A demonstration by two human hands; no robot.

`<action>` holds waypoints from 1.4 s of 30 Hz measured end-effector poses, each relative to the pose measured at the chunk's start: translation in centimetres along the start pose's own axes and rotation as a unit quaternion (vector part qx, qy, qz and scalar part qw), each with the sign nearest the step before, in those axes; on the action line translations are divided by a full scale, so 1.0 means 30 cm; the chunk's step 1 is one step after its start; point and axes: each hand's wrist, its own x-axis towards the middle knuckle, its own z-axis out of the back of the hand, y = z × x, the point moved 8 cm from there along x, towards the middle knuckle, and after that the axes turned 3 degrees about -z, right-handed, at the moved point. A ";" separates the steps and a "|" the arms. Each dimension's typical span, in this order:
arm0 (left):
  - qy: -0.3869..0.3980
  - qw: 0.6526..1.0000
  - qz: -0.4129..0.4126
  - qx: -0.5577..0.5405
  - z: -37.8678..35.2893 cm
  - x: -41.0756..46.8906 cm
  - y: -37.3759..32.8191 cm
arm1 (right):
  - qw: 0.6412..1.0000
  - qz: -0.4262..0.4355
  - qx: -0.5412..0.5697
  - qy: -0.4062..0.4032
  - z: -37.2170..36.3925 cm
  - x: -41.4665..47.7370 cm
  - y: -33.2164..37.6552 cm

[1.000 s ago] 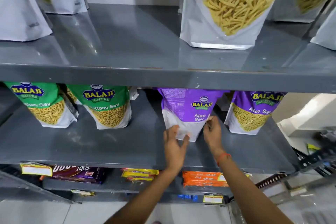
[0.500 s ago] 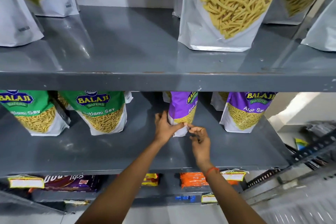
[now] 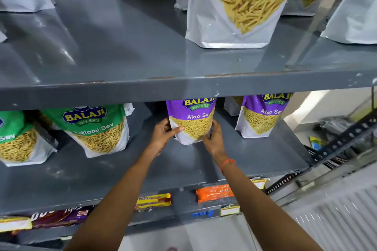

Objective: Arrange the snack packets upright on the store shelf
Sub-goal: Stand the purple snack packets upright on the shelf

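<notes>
Both hands clamp a purple-and-white foil packet of Aloo Sev [image 3: 191,121], which stands upright on the grey metal middle shelf [image 3: 255,153], front label facing out, its top hidden behind the lip of the shelf above. The left hand [image 3: 164,134] holds the packet's left edge, thumb lying across the lower front; the right hand [image 3: 214,138] has its grip closed on the lower right edge, an orange thread band [image 3: 227,164] round the wrist. At 3 o'clock of the held packet, apart from it, stands a second purple Aloo Sev packet [image 3: 263,116]. At 9 o'clock stands a green-and-white Ratlami Sev packet [image 3: 98,128], tilted a little, with another green packet [image 3: 18,138] farther left. At 12 o'clock, on the upper grey shelf [image 3: 122,47], stands a large white pouch with a window of yellow sticks [image 3: 238,6].
</notes>
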 end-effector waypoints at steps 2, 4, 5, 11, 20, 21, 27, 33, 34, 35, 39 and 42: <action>-0.027 0.999 -0.017 0.027 -0.010 -0.030 -0.013 | 0.998 0.023 -0.054 -0.012 0.007 -0.006 0.012; -0.089 0.989 -0.050 0.109 -0.020 -0.081 -0.020 | 0.987 0.086 -0.115 -0.067 0.046 -0.029 0.058; -0.123 0.974 -0.078 0.174 -0.033 -0.114 -0.032 | 0.977 0.135 -0.131 -0.097 0.073 -0.050 0.095; -0.187 0.818 -0.309 0.448 -0.355 -0.248 -0.156 | 0.918 0.300 -0.198 -0.166 0.273 -0.125 0.187; 0.043 0.973 -0.040 0.223 -0.734 0.070 0.069 | 0.981 0.004 -0.077 -0.175 0.726 0.160 -0.091; 0.061 0.981 -0.028 0.180 -0.751 0.099 0.083 | 0.992 0.000 -0.047 -0.116 0.722 0.187 -0.099; 0.058 0.991 -0.008 0.122 -0.772 0.107 0.126 | 1.000 -0.007 -0.006 0.016 0.711 0.208 -0.097; 0.054 0.989 -0.016 0.138 -0.833 -0.125 0.162 | 0.997 0.023 -0.075 0.001 0.806 0.062 -0.178; 0.048 0.988 -0.018 0.146 -0.843 -0.166 0.162 | 0.995 0.027 -0.092 -0.001 0.825 0.032 -0.192; 0.043 0.986 -0.019 0.157 -0.853 -0.204 0.161 | 0.995 0.026 -0.101 -0.006 0.842 0.006 -0.202; 0.020 0.978 -0.040 0.205 -0.875 -0.290 0.124 | 0.997 0.018 -0.080 -0.006 0.878 -0.057 -0.202; 0.031 0.975 -0.048 0.216 -0.881 -0.298 0.097 | 0.997 0.010 -0.076 -0.003 0.886 -0.080 -0.192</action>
